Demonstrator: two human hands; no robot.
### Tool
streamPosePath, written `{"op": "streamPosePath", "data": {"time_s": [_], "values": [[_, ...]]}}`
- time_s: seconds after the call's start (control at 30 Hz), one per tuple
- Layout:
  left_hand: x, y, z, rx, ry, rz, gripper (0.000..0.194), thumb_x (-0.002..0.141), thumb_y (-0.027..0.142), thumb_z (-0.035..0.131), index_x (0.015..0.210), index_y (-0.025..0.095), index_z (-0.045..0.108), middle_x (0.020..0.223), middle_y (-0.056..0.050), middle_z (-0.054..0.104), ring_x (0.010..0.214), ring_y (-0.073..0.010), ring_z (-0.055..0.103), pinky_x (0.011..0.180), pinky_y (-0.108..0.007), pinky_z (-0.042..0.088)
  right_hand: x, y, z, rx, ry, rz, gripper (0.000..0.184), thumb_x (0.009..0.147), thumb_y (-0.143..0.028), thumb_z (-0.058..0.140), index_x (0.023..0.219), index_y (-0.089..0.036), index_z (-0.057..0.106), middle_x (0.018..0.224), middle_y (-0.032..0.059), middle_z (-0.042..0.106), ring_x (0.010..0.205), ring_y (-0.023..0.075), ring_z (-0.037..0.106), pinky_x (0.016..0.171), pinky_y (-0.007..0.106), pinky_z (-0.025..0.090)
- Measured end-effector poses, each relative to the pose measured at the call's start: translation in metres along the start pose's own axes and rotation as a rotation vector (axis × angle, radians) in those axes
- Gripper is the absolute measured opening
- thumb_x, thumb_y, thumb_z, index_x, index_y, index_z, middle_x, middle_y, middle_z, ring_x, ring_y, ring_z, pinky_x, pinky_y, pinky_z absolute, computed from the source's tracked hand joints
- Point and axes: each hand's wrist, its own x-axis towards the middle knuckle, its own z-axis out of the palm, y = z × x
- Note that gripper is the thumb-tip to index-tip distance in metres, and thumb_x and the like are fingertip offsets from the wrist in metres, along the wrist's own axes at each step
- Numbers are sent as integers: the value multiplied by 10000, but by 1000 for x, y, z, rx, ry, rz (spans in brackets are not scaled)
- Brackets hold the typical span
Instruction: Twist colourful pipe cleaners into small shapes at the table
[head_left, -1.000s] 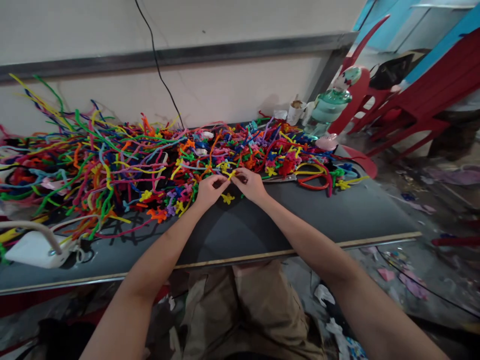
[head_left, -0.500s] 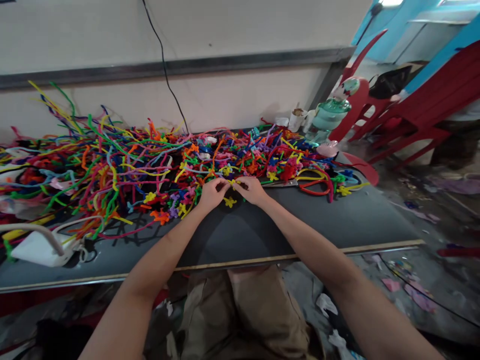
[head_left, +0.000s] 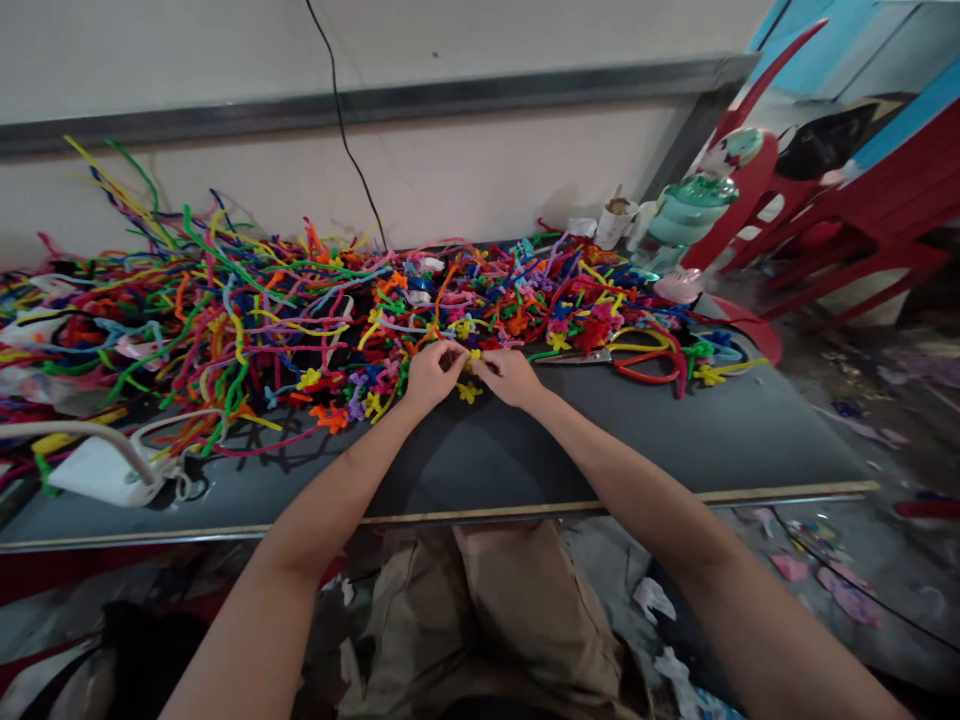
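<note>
My left hand [head_left: 435,375] and my right hand [head_left: 511,376] meet over the middle of the dark table, thumbs and fingers pinched. Between them is a small yellow pipe-cleaner flower [head_left: 474,356], partly covered by the fingertips. Just below the hands, a second yellow pipe-cleaner flower [head_left: 470,393] lies on the table. To the right of my right hand rest scissors with red-orange handles [head_left: 646,372], their blades pointing left. Behind both hands spreads a heap of colourful pipe cleaners [head_left: 285,300], with finished-looking small flowers among them.
A white power strip [head_left: 101,470] with a cable sits at the table's left front. A green-tinted bottle-like figure [head_left: 690,215] and a paper cup [head_left: 615,222] stand at the back right. Red chairs [head_left: 862,220] are beyond. Scraps litter the floor.
The camera view has shifted slightly, so everything on the table sits further right and higher. My hands remain together at the yellow flower, with only small finger movement.
</note>
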Motion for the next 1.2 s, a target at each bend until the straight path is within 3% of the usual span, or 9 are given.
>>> {"op": "streamPosePath", "data": {"time_s": [0.3, 0.5, 0.63, 0.8, 1.0, 1.1, 1.2], "values": [[1, -2, 4, 45, 28, 54, 104, 817, 246, 623, 741, 176, 617, 701, -12, 659, 635, -127, 593, 627, -248, 476, 5, 3, 0, 119, 12, 47, 353, 880, -344, 472, 583, -167, 541, 514, -22, 488, 501, 89, 408, 514, 238, 259], [-2, -2, 3, 227, 64, 116, 150, 808, 289, 640, 706, 180, 621, 663, -17, 654, 660, -147, 607, 623, -257, 459, 4, 2, 2, 32, 26, -23, 388, 861, -313, 475, 511, -185, 367, 486, -38, 384, 480, 73, 328, 505, 246, 214], [-4, 1, 4, 272, 81, 163, 195, 845, 302, 603, 696, 181, 637, 661, -33, 667, 687, -160, 622, 651, -271, 469, 5, 2, 2, 15, 14, -36, 334, 830, -268, 483, 527, -189, 366, 488, -41, 382, 486, 75, 328, 509, 240, 224], [-2, 5, 6, 26, 35, 12, 228, 855, 362, 603, 747, 181, 689, 759, -47, 716, 722, -160, 644, 709, -284, 506, 7, 6, 1, 48, 9, 2, 348, 837, -281, 484, 518, -188, 384, 476, -35, 400, 489, 80, 363, 509, 231, 245], [10, -10, 0, -462, -162, -295, 343, 721, 499, 709, 731, 156, 720, 680, -35, 700, 582, -123, 591, 555, -246, 487, 4, 8, -3, 220, -61, -35, 336, 893, -366, 459, 642, -166, 559, 558, -6, 538, 535, 98, 474, 534, 220, 332], [13, -12, -4, -524, -249, -345, 343, 646, 486, 776, 721, 154, 734, 650, -29, 694, 542, -105, 566, 528, -236, 477, 3, 8, -2, 245, -87, -70, 320, 891, -355, 462, 662, -162, 572, 577, -1, 556, 534, 97, 488, 536, 217, 346], [12, -10, -5, -524, -234, -334, 333, 632, 476, 791, 702, 155, 743, 675, -41, 712, 574, -116, 590, 571, -250, 501, 3, 9, -2, 213, -75, -69, 298, 878, -333, 477, 674, -153, 599, 576, 0, 562, 529, 96, 486, 528, 218, 330]]}}
